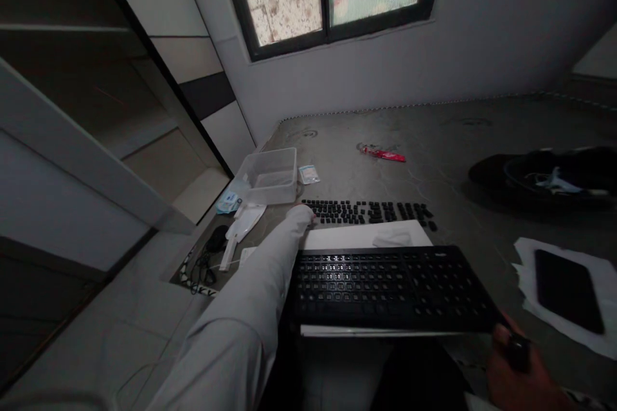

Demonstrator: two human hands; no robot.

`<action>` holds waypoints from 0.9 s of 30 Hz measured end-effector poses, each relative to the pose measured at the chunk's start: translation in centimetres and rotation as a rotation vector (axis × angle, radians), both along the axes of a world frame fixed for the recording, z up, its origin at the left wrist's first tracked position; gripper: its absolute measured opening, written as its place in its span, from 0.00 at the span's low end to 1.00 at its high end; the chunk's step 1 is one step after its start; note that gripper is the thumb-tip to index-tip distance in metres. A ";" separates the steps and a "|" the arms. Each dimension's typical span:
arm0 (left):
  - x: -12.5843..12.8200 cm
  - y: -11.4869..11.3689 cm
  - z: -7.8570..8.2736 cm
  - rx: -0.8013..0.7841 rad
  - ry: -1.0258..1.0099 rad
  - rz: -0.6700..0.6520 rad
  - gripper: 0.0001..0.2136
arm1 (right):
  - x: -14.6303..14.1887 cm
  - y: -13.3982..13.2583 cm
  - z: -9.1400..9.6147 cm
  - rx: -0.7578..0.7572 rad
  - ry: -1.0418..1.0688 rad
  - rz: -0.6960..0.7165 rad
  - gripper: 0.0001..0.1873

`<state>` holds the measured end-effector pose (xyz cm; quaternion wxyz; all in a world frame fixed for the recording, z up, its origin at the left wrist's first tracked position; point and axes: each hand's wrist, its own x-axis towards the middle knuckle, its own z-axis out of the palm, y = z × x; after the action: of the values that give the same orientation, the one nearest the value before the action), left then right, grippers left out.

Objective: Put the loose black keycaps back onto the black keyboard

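At the lower right of the frame, the right hand (518, 376) curls around a small dark object (519, 350) at the near right corner of the black keyboard (390, 286); what the object is cannot be told. The keyboard, its keycaps off, lies across the lower centre on a white sheet (337, 236). The left arm in a pale sleeve (250, 308) reaches up the middle, and the left hand (303, 213) touches the left end of the rows of loose black keycaps (371, 212); its grip is hidden. Farther left stands a clear plastic tub (270, 174).
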<state>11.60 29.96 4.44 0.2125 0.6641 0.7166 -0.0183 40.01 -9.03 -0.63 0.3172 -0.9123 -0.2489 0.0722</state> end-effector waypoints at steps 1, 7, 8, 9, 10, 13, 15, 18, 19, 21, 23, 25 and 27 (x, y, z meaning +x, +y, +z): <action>-0.3 -0.6 1.0 -0.006 -0.008 0.022 0.14 | 0.0 0.0 0.4 -0.013 0.001 -0.023 0.30; -2.3 -8.1 6.5 0.159 -0.199 -0.002 0.11 | 0.0 -0.4 1.2 0.032 0.020 -0.080 0.27; -2.9 -9.9 7.1 0.209 -0.227 -0.009 0.11 | 0.0 -0.6 1.1 0.052 0.012 -0.080 0.27; -3.4 -11.9 7.6 0.255 -0.249 -0.011 0.11 | -0.1 -0.9 1.0 0.073 -0.004 -0.088 0.26; -4.0 -13.9 7.9 0.297 -0.269 -0.007 0.11 | -0.3 -1.2 0.9 0.099 -0.025 -0.102 0.25; -5.7 -20.1 7.4 0.443 -0.319 0.045 0.12 | -0.8 -2.1 0.6 0.205 -0.100 -0.136 0.22; -6.5 -23.9 5.8 0.618 -0.349 0.029 0.11 | -1.4 -2.6 0.6 0.263 -0.122 -0.142 0.21; -7.1 -28.5 2.7 0.870 -0.360 -0.074 0.11 | -2.8 -3.3 1.4 0.333 -0.123 -0.098 0.21; -7.3 -29.6 1.9 0.916 -0.357 -0.104 0.10 | -3.4 -3.5 1.9 0.360 -0.137 -0.087 0.22; -7.6 -31.1 0.8 0.961 -0.355 -0.157 0.10 | -4.6 -3.7 3.0 0.412 -0.174 -0.069 0.22; -8.0 -31.8 0.4 0.973 -0.344 -0.180 0.12 | -5.7 -3.5 4.2 0.465 -0.192 -0.052 0.22; -8.3 -31.9 0.5 0.970 -0.326 -0.187 0.14 | -6.9 -3.0 5.3 0.522 -0.152 0.010 0.25; -8.3 -31.7 0.3 0.957 -0.323 -0.191 0.16 | -8.5 -2.1 6.6 0.611 -0.025 0.119 0.27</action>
<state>3.26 -1.78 4.79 -0.0096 0.7439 0.5388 0.3952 31.51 -11.09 5.92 0.5690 -0.7593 -0.3158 0.0012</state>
